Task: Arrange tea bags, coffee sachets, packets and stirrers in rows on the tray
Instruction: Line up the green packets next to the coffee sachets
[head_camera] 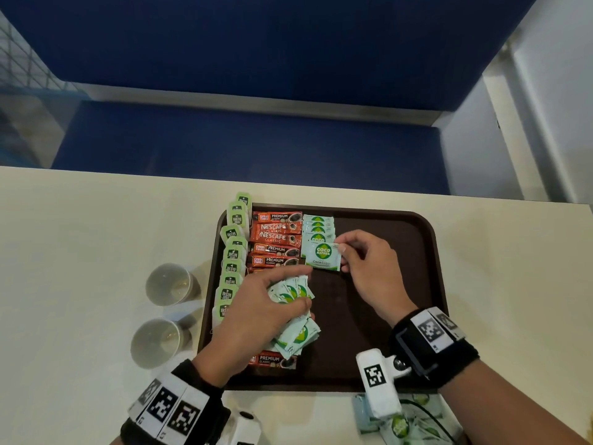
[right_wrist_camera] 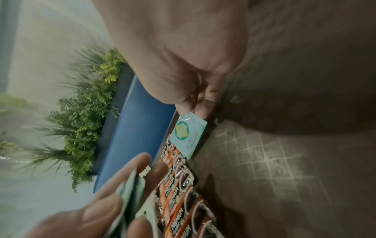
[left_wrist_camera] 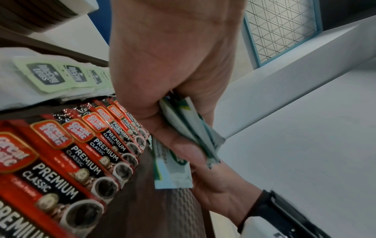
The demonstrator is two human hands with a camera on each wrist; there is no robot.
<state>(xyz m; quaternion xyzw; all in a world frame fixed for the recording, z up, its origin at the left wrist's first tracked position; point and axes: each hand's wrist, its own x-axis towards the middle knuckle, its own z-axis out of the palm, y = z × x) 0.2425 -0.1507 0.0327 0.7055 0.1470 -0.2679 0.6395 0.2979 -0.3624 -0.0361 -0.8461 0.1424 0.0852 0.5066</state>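
On the brown tray (head_camera: 401,226) a column of green-tagged tea bags (head_camera: 231,252) lines the left rim, with red coffee sachets (head_camera: 276,239) beside it. A short row of pale green-and-white sugar packets (head_camera: 318,227) starts at the far end. My right hand (head_camera: 362,258) pinches one sugar packet (head_camera: 323,255) (right_wrist_camera: 188,133) by its right edge, low over the near end of that row. My left hand (head_camera: 256,313) grips a fanned stack of the same packets (head_camera: 290,311) (left_wrist_camera: 191,127) above the coffee sachets (left_wrist_camera: 81,153).
Two empty paper cups (head_camera: 168,284) (head_camera: 156,342) stand on the cream table left of the tray. More loose green packets (head_camera: 407,419) lie on the table below the tray's near right corner. A blue bench (head_camera: 256,136) runs behind the table.
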